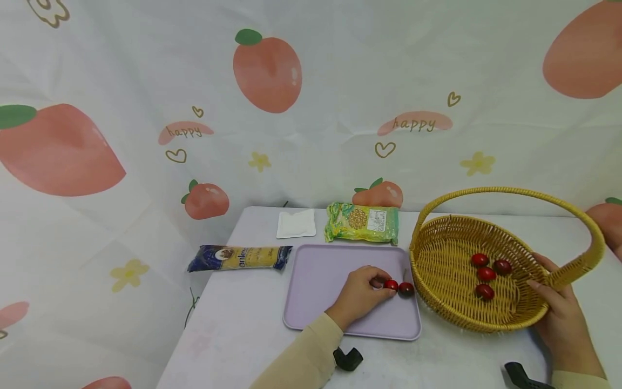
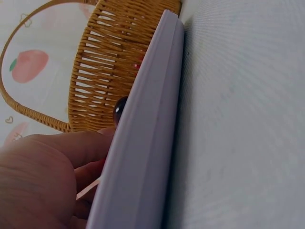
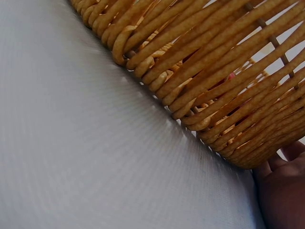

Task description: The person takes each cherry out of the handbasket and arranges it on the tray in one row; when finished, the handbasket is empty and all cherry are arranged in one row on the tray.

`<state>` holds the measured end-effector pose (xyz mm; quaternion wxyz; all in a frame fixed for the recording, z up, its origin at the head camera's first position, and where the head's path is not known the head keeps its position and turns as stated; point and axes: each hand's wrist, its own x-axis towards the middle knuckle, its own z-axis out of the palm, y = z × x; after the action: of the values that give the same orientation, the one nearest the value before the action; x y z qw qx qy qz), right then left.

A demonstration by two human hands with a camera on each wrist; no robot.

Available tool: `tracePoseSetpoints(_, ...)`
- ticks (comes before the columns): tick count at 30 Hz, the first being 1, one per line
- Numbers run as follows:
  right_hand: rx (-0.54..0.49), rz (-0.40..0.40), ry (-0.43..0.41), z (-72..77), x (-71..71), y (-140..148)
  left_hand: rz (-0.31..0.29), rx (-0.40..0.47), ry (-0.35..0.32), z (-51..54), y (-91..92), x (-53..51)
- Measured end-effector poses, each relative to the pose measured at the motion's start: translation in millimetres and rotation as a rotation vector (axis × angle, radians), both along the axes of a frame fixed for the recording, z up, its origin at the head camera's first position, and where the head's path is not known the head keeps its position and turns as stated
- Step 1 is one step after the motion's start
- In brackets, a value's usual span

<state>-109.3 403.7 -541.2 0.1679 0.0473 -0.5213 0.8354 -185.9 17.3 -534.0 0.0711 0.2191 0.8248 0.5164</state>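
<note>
Over the lilac tray (image 1: pixel 316 302), my left hand (image 1: pixel 362 294) has thumb and index finger at a bright red cherry (image 1: pixel 391 284), pinching it. A darker cherry (image 1: pixel 406 290) with a thin stem lies on the tray just right of it. In the left wrist view the tray's edge hides most of the fingertips, and the dark cherry (image 2: pixel 119 110) shows beyond. My right hand (image 1: pixel 559 308) grips the right rim of the wicker basket (image 1: pixel 442 270), near the foot of its handle. Several red cherries (image 1: pixel 486 274) lie inside. The right wrist view shows the basket's woven side (image 3: pixel 214 90).
Behind the tray lie a green and yellow packet (image 1: pixel 362 223) and a white square packet (image 1: pixel 296 223). A blue and yellow pasta bag (image 1: pixel 240 257) sticks out past the table's left edge. Black pieces (image 1: pixel 347 359) appear by both wrists. A printed cloth hangs behind.
</note>
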Motion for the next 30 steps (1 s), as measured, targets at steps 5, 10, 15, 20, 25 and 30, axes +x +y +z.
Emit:
tracePoseSetpoints(5, 0.004, 0.009, 0.003, -0.5, -0.3, 0.7, 0.002, 0.008, 0.005, -0.9, -0.3, 0.1)
tracePoseSetpoints(10, 0.012, 0.001, -0.003, -1.1, -0.4, 0.8, 0.057, 0.087, -0.026, -3.2, 0.8, -1.4)
tracePoseSetpoints(15, 0.005, -0.001, -0.012, -1.3, 0.3, 0.9, 0.105, 0.266, -0.176, 0.8, 2.2, -2.9)
tracePoseSetpoints(20, -0.015, 0.013, -0.005, -1.2, 0.6, 0.4, 0.041, 0.410, -0.285, 12.2, 2.4, -1.3)
tracePoseSetpoints(25, -0.017, 0.017, 0.002, -0.9, 0.8, -0.3, -0.044, 0.453, -0.276, 24.0, 7.2, 3.2)
tracePoseSetpoints(30, 0.005, -0.014, -0.019, -0.7, 0.3, -0.1, -0.144, 0.498, -0.311, 32.0, 17.4, 7.8)
